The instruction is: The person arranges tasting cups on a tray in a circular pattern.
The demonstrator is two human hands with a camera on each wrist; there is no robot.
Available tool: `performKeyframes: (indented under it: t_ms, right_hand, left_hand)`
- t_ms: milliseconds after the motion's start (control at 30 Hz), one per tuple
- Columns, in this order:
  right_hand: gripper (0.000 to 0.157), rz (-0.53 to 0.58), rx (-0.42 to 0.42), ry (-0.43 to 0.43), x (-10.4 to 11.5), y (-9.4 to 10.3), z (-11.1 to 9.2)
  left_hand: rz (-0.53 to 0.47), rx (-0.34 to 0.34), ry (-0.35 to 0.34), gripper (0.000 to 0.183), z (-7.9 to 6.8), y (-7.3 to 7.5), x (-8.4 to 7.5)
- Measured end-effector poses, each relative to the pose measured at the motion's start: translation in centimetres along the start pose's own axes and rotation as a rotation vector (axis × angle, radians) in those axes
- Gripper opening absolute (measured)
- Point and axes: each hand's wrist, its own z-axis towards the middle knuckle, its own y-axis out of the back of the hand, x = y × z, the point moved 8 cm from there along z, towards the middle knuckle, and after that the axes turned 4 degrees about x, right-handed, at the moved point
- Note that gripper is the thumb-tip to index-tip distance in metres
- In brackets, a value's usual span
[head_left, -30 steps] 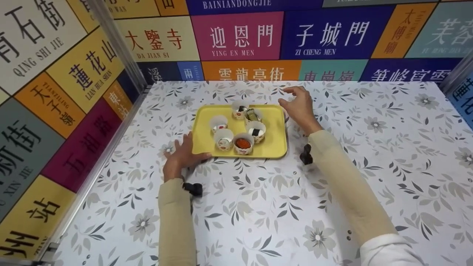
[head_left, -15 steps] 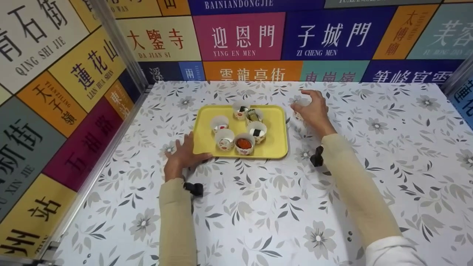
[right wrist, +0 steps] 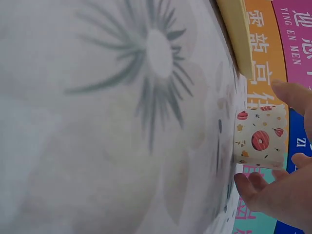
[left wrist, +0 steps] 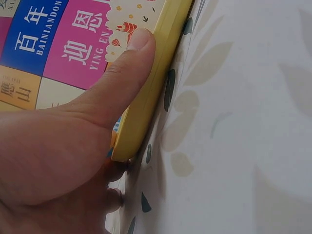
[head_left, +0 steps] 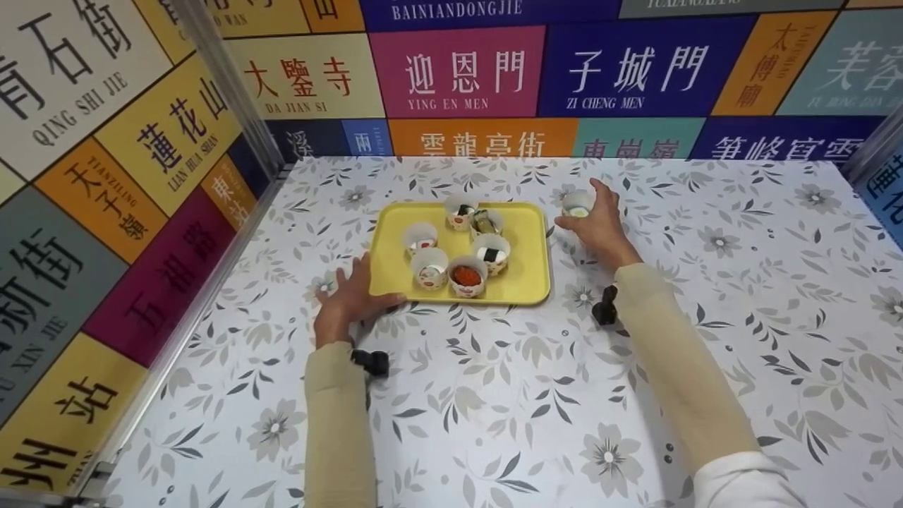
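Observation:
My left hand rests at the near left corner of a yellow tray, fingers spread along its left side. The left thumb lies straight along the front rim. On the tray stand several paper cups, including one with orange-red filling, one with a black-banded white piece and one with green pieces. Right of the tray, my right hand is around another paper cup, printed with donuts, upright on the table. Its fingers are parted, with a gap beside the cup in the right wrist view.
A white tablecloth with grey flowers and leaves covers the table. Panels with coloured street names stand along the back and the left. A black wrist camera sits on the right wrist.
My right hand has moved right from above the tray's far right corner to the loose cup, which has come into view beside the tray. The left hand and tray have stayed put.

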Motion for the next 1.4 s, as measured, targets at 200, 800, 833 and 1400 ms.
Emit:
performKeyframes:
  t_ms: [200,800,833,1400]
  right_hand:
    - [0.101,0.054,0.001,-0.072,-0.8,0.2,0.3]
    - [0.092,0.049,0.018,-0.131,-1.2,0.3,0.3]
    - [0.092,0.051,0.019,-0.132,-1.2,0.2,0.3]
    - [0.085,0.019,0.019,-0.065,0.5,0.0,-0.1]
  left_hand:
    - [-0.009,-0.01,-0.02,0.113,-0.1,0.1,-0.1]
    - [-0.006,-0.003,-0.015,0.113,0.2,0.0,0.2]
    - [-0.006,-0.004,-0.015,0.113,0.2,0.0,0.2]
    - [0.014,-0.002,-0.014,0.115,0.2,-0.1,0.3]
